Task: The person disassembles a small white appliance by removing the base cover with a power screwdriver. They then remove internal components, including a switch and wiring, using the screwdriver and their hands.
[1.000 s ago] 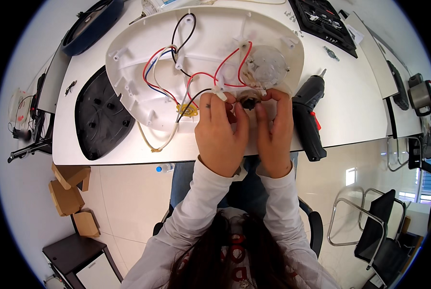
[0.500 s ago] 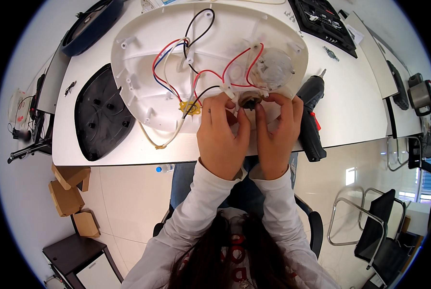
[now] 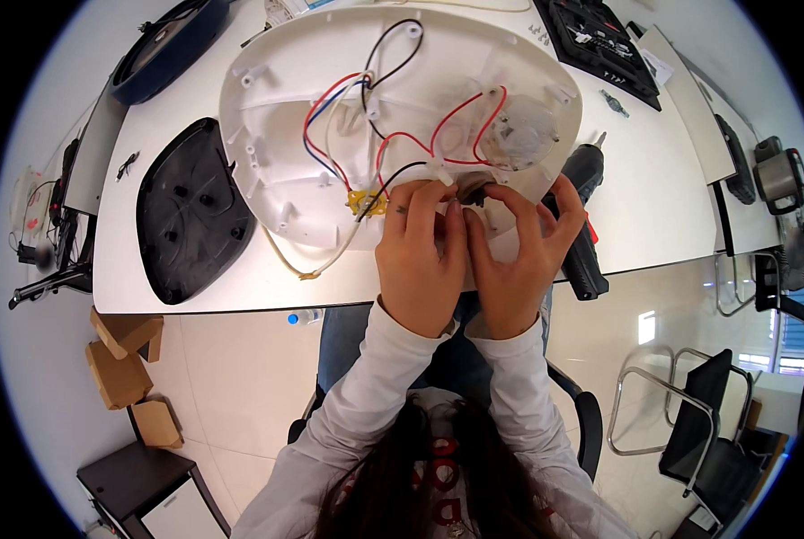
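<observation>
A large white plastic housing, its hollow side up, lies on the table with red, blue, black and white wires inside. At its near edge my left hand and my right hand pinch a small round brown part with a dark middle. Fingers hide much of that part, and its kind is unclear. My right outer fingers are spread toward the housing's right edge. Beside my left hand sits a yellow mounting piece with wires on it. A clear round cover is at the housing's right end.
A black plastic cover lies to the left. At the right edge rests a black power screwdriver. Further back are an open black tool case, several small screws and a dark blue round item. The table's front edge is close.
The housing, with its wires, has shifted slightly right. My right hand's outer fingers have spread and lifted. The brown part has moved slightly and shows less between the fingers.
</observation>
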